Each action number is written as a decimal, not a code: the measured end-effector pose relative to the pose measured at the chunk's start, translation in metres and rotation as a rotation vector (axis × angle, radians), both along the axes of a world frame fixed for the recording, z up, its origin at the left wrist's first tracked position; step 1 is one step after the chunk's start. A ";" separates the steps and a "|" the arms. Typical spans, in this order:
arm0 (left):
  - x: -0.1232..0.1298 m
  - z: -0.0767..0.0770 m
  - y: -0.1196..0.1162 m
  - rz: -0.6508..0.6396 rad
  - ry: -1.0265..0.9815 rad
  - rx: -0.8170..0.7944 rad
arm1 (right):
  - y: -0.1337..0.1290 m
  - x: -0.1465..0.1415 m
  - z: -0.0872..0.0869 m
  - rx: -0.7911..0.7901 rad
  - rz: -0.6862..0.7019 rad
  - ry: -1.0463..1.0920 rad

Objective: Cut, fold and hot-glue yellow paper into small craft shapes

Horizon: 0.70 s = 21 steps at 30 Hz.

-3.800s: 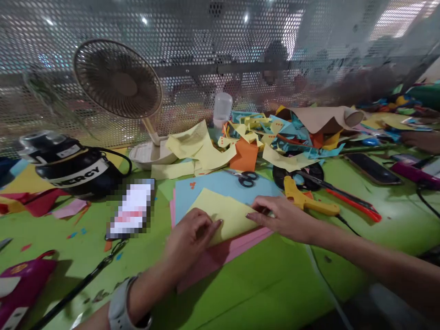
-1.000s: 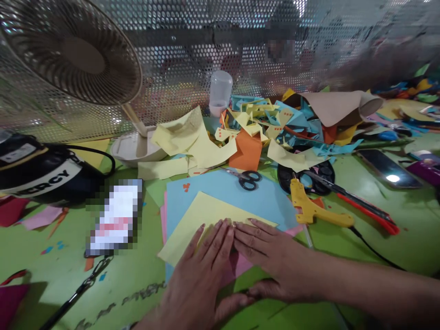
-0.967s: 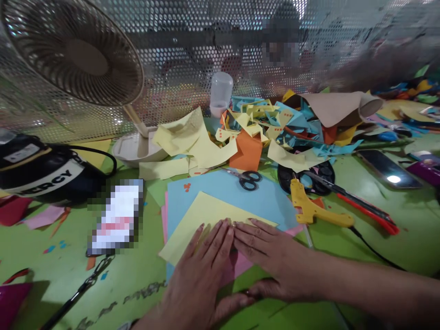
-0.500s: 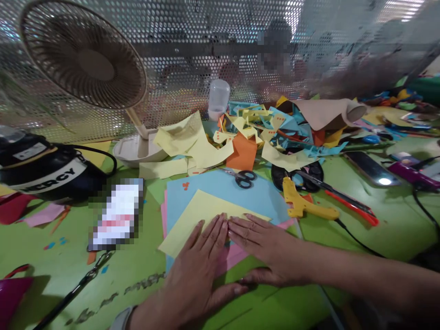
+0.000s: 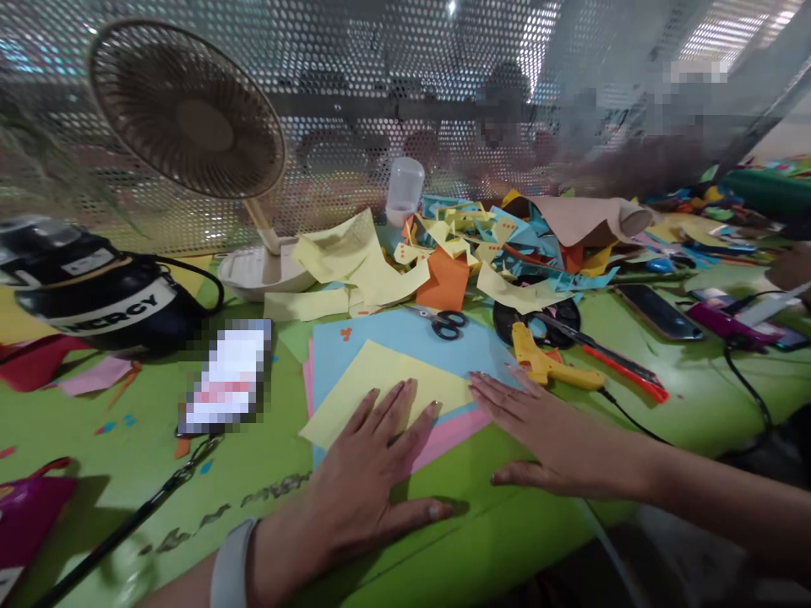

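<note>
Across the green worktop (image 5: 152, 447), my left hand (image 5: 377, 469) lies splayed, gripping nothing, over the yellow sheet (image 5: 373, 367) atop blue paper (image 5: 405, 328); my right hand (image 5: 538, 422), equally loose, at its right corner. Even pressure should flatten it best.

Looks forward and down from the person's head, in a single view. Faces across the green table (image 5: 494, 540) toward the perforated screen (image 5: 355, 51) behind. Sits close above the left hand (image 5: 373, 473) and right hand (image 5: 551, 439), shows both low in view and the fan (image 5: 206, 127) farther off, upper left.
</note>
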<state>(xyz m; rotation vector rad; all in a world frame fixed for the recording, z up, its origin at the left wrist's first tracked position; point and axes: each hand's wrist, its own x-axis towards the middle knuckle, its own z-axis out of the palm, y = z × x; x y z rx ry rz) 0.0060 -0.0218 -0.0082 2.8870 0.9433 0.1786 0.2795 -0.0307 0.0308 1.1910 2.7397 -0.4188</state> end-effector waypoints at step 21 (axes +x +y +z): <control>-0.093 0.003 -0.034 0.112 0.131 -0.095 | 0.017 -0.013 0.011 0.059 -0.116 -0.005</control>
